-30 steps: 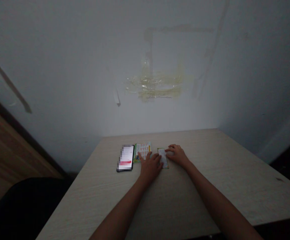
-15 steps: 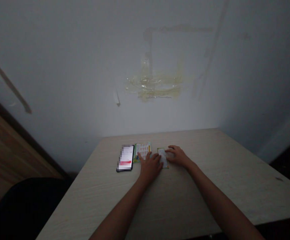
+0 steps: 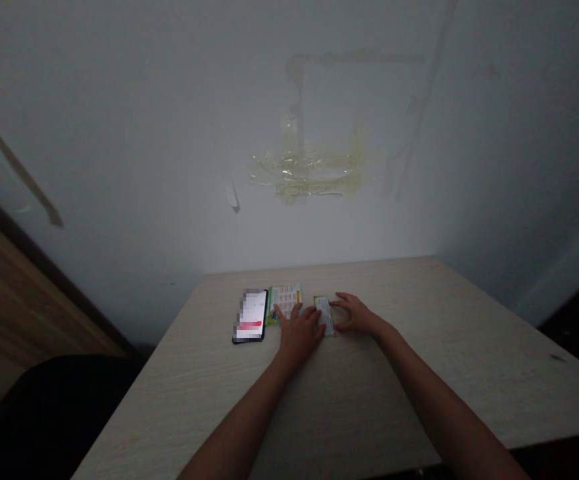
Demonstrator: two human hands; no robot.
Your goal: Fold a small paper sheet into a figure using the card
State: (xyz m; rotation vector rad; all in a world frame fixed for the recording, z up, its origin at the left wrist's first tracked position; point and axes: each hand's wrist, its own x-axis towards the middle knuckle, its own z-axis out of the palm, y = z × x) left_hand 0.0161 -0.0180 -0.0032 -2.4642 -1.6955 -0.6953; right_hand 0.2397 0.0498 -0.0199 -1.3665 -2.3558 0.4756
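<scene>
A small printed card [image 3: 324,315] with a pale face and yellowish-green border lies flat on the table. My left hand [image 3: 299,335] is open, palm down, its fingers spread. Its thumb side rests over the card's left edge and the other fingertips reach onto a colourful printed booklet [image 3: 285,295] beside it. At the card's right edge is my right hand [image 3: 358,315], fingers curved and apart, fingertips at or touching that edge. Nothing is gripped in it. My left hand covers the booklet's lower right part.
A phone [image 3: 252,317] with a lit, partly pixelated screen lies left of the booklet. The pale wood-grain table [image 3: 449,360] meets a wall [image 3: 169,167] with old yellowed tape [image 3: 314,175]. At lower left stands a dark rounded shape [image 3: 54,413], perhaps a chair back.
My right hand has shifted very slightly, its thumb a little lower along the card's edge. My left hand, the card, the booklet and the phone look almost unchanged.
</scene>
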